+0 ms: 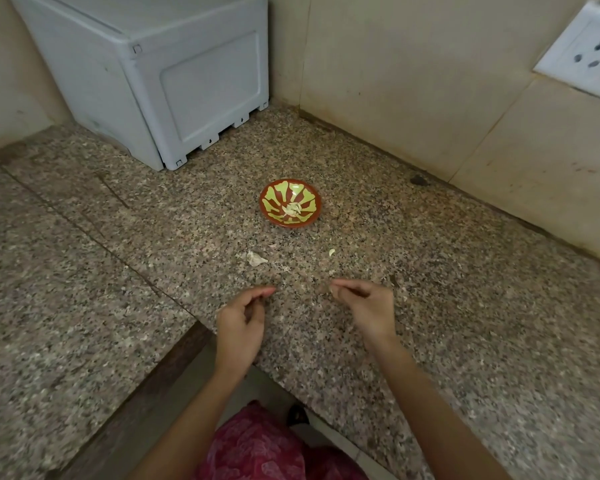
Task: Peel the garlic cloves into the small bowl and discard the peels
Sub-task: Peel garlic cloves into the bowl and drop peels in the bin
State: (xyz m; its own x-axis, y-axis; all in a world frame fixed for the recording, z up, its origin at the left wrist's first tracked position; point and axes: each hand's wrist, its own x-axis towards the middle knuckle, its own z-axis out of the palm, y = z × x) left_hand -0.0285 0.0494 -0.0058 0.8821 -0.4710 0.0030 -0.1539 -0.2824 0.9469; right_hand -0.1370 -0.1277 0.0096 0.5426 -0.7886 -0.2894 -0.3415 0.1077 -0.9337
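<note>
Fingers (342, 285) of the right hand (364, 303) are drawn together at their tips, pinching a small pale piece (330, 289). It may be a garlic clove or its skin; it is too small to tell. The left hand (241, 320) hovers just beside it, its fingers loosely curled and the forefinger reaching toward the right. Whether it holds anything I cannot tell. Both hands sit low over the speckled brown granite counter (447, 306).

Farther out lie two loose scraps: one crumpled papery white peel (256, 258) ahead of the left hand and one tiny curved pale bit (331, 252) ahead of the right. Beyond them, well apart from the hands, stands the single small round red bowl with green petal markings (274, 197). It holds one little heap of peeled garlic cloves (291, 210), too bunched to count.

The likely trouble is the granite's mottled pattern. It hides pale skins, so scraps could be missed when clearing up. The pinched piece is slight and could slip during the reach to the bowl. Peel might also drop in with the cloves.

At the back are one white plastic box (174, 81) and one white wall socket (589, 53).
</note>
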